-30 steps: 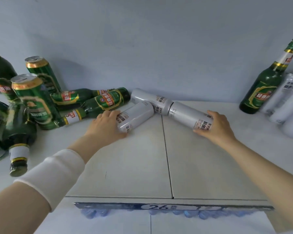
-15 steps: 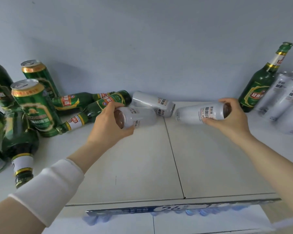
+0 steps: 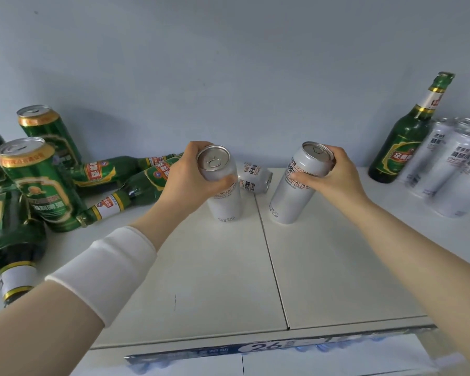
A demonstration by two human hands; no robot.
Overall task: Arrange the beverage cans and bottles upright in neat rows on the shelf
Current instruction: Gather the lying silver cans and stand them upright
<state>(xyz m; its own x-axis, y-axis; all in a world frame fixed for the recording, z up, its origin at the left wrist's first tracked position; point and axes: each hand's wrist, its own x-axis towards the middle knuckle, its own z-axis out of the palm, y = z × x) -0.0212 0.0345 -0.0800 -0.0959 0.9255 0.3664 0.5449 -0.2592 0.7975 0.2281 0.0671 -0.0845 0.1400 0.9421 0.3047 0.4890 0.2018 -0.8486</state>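
My left hand [image 3: 186, 177] grips the top of a white beer can [image 3: 224, 198] that stands upright at the middle of the white shelf [image 3: 215, 280]. My right hand [image 3: 334, 177] holds a second white can [image 3: 293, 196], upright and slightly tilted, just right of the shelf seam. Behind and between them a third white can [image 3: 254, 177] lies on its side. Two green bottles [image 3: 136, 185] lie on their sides at the left, next to two upright green cans [image 3: 42, 183].
Several upright white cans [image 3: 451, 164] and one upright green bottle [image 3: 410, 134] stand at the right against the blue back wall. More green bottles [image 3: 14, 240] lie at the far left edge. A price strip [image 3: 269, 347] marks the shelf's front edge.
Both hands gripped the lying white cans, lifted them and turned them upright; they now stand on the shelf under my hands. The third white can stayed lying.
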